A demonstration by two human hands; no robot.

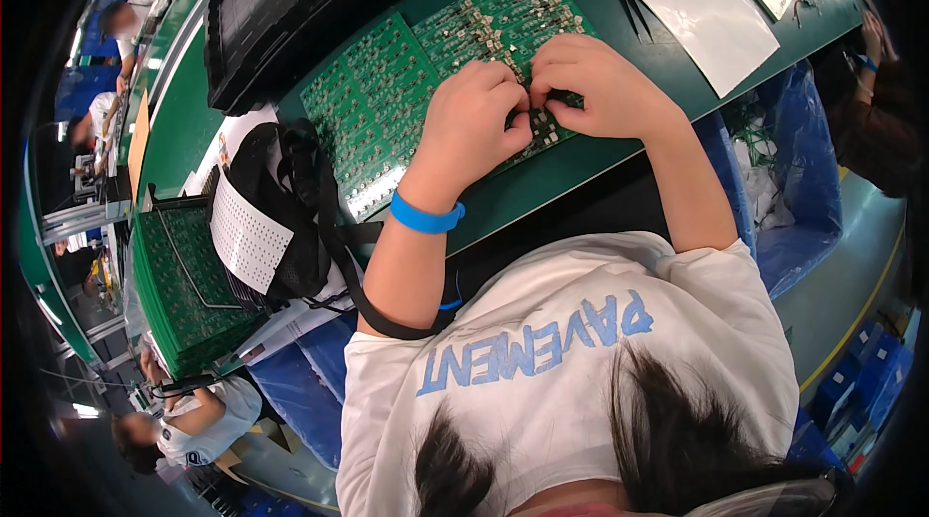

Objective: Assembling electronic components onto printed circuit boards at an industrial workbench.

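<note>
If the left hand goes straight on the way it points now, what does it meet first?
Most likely the right hand: the left hand points toward it over the green board, and their fingers already seem to touch, though depth is unclear.

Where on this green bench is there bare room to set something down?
Bare green table runs along the near edge, between the circuit board panel and the white sheet. Another bare patch lies left of the black trays. It is crowded at the panel, where the left hand and right hand meet, and around the black strap.
</note>
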